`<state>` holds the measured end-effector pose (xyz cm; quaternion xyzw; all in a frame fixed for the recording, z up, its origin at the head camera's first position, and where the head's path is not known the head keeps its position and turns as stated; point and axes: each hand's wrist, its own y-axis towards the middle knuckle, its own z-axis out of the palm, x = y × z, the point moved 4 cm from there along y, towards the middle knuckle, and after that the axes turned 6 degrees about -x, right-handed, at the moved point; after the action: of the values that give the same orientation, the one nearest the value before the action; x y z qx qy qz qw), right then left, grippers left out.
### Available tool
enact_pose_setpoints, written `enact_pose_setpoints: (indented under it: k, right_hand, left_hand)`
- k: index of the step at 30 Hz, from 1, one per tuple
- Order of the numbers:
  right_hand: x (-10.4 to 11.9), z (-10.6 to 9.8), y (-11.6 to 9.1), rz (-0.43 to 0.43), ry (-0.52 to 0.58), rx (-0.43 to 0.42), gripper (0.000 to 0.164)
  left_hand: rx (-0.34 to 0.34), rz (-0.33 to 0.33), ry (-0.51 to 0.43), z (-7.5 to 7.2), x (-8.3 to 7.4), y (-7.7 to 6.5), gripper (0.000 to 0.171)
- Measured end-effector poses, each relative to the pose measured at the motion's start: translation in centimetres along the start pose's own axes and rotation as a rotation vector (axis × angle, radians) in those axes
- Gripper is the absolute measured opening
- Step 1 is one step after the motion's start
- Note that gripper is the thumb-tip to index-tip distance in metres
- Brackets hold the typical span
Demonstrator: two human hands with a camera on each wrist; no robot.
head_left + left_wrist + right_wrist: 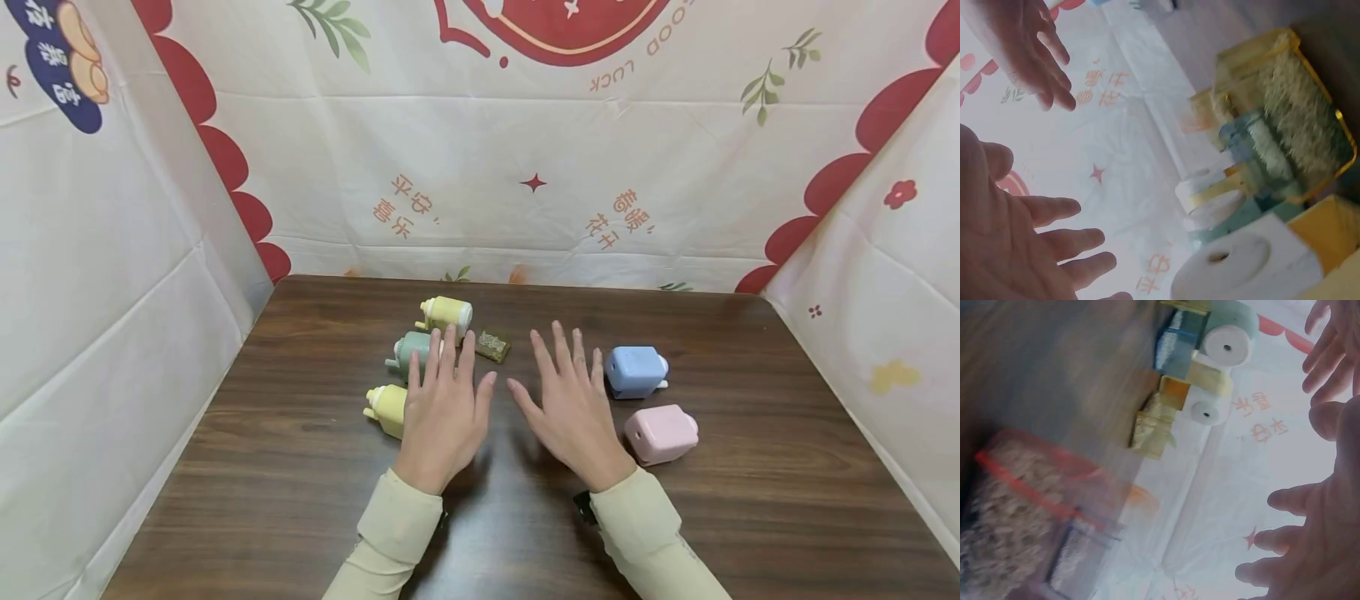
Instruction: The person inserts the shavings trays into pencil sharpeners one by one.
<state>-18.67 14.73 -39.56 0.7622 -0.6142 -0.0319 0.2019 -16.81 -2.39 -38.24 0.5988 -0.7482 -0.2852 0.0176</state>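
Both hands are held over the table with straight, spread fingers and hold nothing. My left hand (444, 421) is nearest three pencil sharpeners with cranks: a yellow one (388, 410), partly hidden by it, a green one (411, 354), and another yellow one (444, 313) at the back. Beside the back one lies a small see-through yellowish box (492, 345) with shavings inside. My right hand (573, 408) is left of a blue sharpener (635, 372) and a pink sharpener (662, 434). In the right wrist view, a reddish clear drawer (1054, 487) full of pale shavings shows, blurred.
The brown wooden table (262, 500) ends at a white printed cloth (480, 150) hanging behind it, with similar cloth at both sides. A yellow clear drawer (1294, 112) holding shavings is close to the left wrist camera.
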Motion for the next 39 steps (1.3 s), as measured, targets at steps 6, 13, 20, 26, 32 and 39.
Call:
enact_pose_setpoints:
  k: [6, 13, 20, 26, 32, 39]
  right_hand:
    - [1.8, -0.5, 0.7, -0.057, 0.053, -0.038, 0.077]
    - [4.0, -0.4, 1.0, -0.17, 0.119, -0.106, 0.07]
    - [5.9, 0.9, -0.1, -0.261, 0.112, -0.041, 0.067]
    - [6.6, 2.6, -1.3, -0.316, 0.075, 0.046, 0.065]
    - [6.8, 4.0, -2.0, -0.346, 0.067, 0.069, 0.054]
    - [6.7, 4.7, -2.2, -0.336, 0.079, 0.062, 0.045]
  left_hand:
    - [-0.036, -0.006, -0.017, -1.5, 0.7, 0.3, 0.064]
    - [-0.072, -0.037, -0.035, -2.4, 2.2, 0.5, 0.064]
    - [-0.07, -0.104, -0.064, -2.5, 3.9, 0.1, 0.061]
    - [-0.11, -0.116, -0.087, -2.6, 5.0, -0.4, 0.056]
    - [-0.188, -0.048, -0.159, -3.3, 5.8, -0.6, 0.044]
    - [-0.164, -0.014, -0.256, -4.3, 6.6, -0.6, 0.044]
